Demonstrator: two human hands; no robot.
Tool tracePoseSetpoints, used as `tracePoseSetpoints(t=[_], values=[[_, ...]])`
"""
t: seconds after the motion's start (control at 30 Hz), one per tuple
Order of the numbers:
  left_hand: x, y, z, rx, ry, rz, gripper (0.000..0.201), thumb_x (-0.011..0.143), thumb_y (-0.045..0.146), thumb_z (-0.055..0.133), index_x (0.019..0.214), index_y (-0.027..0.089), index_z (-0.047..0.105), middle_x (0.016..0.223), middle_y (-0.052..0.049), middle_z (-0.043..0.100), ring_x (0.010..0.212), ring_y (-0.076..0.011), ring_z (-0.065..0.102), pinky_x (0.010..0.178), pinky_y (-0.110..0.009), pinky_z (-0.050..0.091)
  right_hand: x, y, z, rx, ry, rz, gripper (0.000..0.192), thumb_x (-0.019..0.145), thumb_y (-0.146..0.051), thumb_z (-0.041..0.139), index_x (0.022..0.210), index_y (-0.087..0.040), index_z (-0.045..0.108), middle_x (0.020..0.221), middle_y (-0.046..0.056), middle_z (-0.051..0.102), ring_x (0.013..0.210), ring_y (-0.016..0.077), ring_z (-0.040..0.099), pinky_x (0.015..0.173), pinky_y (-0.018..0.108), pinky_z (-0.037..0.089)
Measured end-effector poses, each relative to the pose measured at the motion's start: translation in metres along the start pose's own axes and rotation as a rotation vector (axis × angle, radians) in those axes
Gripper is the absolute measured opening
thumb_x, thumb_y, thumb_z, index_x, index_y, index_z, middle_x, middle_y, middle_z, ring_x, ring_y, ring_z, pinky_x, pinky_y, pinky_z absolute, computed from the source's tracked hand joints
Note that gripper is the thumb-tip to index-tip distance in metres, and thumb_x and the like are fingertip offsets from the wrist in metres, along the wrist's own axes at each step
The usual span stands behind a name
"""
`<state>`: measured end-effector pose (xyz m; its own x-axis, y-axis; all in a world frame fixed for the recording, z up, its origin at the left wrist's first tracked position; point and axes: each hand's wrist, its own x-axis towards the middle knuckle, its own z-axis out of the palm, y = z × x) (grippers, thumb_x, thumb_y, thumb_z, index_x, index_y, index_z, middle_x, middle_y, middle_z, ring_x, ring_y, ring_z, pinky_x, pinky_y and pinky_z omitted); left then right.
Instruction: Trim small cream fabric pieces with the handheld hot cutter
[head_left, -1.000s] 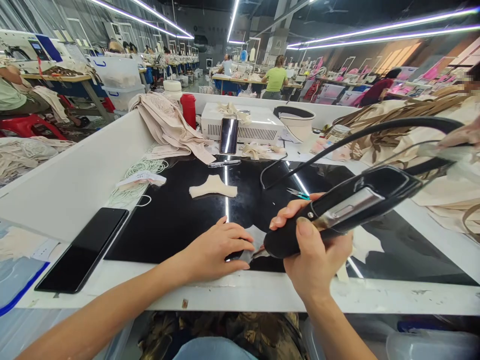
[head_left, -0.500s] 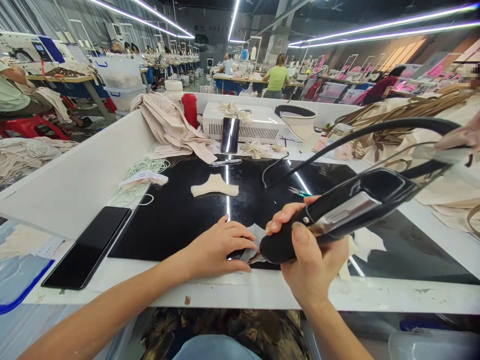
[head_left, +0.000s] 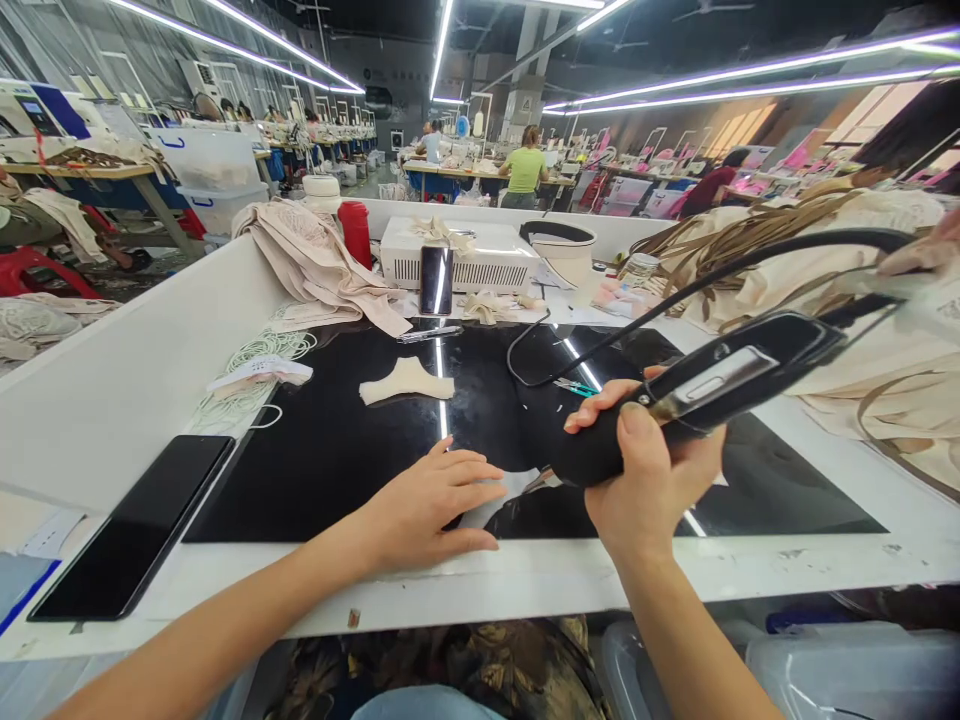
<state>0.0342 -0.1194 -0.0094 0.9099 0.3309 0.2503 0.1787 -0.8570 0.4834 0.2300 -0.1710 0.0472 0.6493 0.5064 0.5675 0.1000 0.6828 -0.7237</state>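
Observation:
My left hand (head_left: pixel 427 505) lies flat on the black work surface (head_left: pixel 315 450), fingers spread, pressing down a small pale fabric piece (head_left: pixel 504 492) near the front edge. My right hand (head_left: pixel 651 478) grips a black corded hand tool (head_left: pixel 701 395), whose metal tip touches the fabric just right of my left fingers. The tool's black cable (head_left: pixel 750 262) arcs up to the right. A second, Y-shaped beige fabric piece (head_left: pixel 406 381) lies farther back on the black surface.
A black phone (head_left: pixel 133 540) lies at the front left. White elastic cord (head_left: pixel 255 365), a beige garment pile (head_left: pixel 322 262), a red bottle (head_left: pixel 357 232), a white machine box (head_left: pixel 457 262) and small scissors (head_left: pixel 576 387) stand behind. Fabric heaps (head_left: pixel 862 290) fill the right.
The view shifted, so everything sits lower and left. My right hand with the tool moved slightly right and up; more pale fabric shows beside my left fingers.

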Motion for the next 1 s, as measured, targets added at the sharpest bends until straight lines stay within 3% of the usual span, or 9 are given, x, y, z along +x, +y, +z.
tracePoseSetpoints(t=[0.53, 0.8, 1.0], values=[[0.001, -0.001, 0.002, 0.083, -0.069, 0.005, 0.049, 0.096, 0.047, 0.064, 0.140, 0.027, 0.058, 0.145, -0.009, 0.059, 0.137, -0.0289, 0.051, 0.121, -0.062, 0.025, -0.006, 0.011, -0.006, -0.049, -0.091, -0.015, 0.027, 0.088, -0.025, 0.073, 0.110, -0.026, 0.056, 0.084, -0.005, 0.066, 0.063, 0.0135, 0.062, 0.061, 0.032, 0.054], [-0.001, -0.002, 0.003, 0.074, -0.053, 0.013, 0.048, 0.096, 0.046, 0.065, 0.140, 0.027, 0.058, 0.145, -0.009, 0.060, 0.138, -0.0291, 0.050, 0.123, -0.062, 0.023, 0.009, 0.011, -0.015, -0.031, -0.002, -0.074, 0.030, 0.085, -0.025, 0.076, 0.109, -0.023, 0.057, 0.078, -0.005, 0.067, 0.059, 0.0139, 0.060, 0.058, 0.031, 0.053], [0.000, -0.001, 0.002, 0.080, -0.076, -0.002, 0.048, 0.096, 0.047, 0.064, 0.140, 0.028, 0.058, 0.146, -0.007, 0.059, 0.137, -0.0286, 0.051, 0.123, -0.062, 0.023, 0.008, 0.015, -0.017, -0.053, -0.004, -0.076, 0.030, 0.085, -0.026, 0.075, 0.108, -0.024, 0.056, 0.078, -0.005, 0.067, 0.059, 0.0133, 0.060, 0.058, 0.030, 0.053]])
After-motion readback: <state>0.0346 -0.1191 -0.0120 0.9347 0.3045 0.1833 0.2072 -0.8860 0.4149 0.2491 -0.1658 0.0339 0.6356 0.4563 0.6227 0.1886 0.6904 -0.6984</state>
